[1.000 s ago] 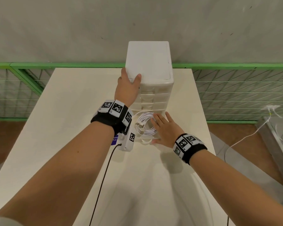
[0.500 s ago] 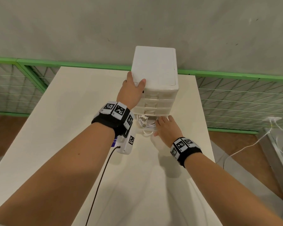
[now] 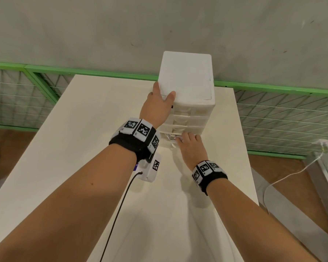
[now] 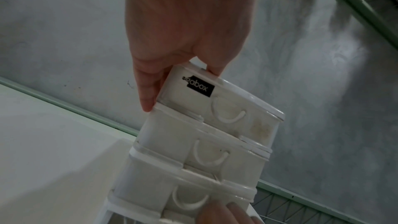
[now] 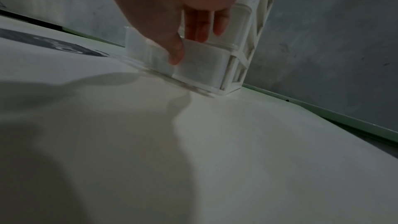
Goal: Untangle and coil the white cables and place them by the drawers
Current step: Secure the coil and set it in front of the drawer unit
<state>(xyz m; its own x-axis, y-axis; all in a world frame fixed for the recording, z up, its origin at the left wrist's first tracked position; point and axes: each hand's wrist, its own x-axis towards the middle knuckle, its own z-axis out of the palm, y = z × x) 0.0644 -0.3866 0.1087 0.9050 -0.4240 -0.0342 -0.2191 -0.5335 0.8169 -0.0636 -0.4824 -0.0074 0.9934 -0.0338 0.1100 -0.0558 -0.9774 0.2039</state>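
Observation:
A white drawer unit (image 3: 186,76) stands at the table's far edge. My left hand (image 3: 157,106) grips its top left corner, thumb on the lid and fingers down the side; the left wrist view shows this left hand (image 4: 183,23) on the unit (image 4: 215,125). The translucent bottom drawer (image 5: 200,64) sticks out a little. A small part of the coiled white cables (image 3: 169,138) shows inside it. My right hand (image 3: 189,146) presses on the drawer's front with straight fingers (image 5: 200,25), the thumb against the front wall.
The unit stands on a cream table (image 3: 83,148). A green mesh fence (image 3: 273,114) runs behind it, below a grey wall. A white wrist device with a black lead (image 3: 151,167) hangs under my left wrist. White cables (image 3: 292,173) trail on the floor at the right.
My right hand has pushed the bottom drawer with the coiled cables nearly all the way into the unit. The left hand has stayed on the top corner.

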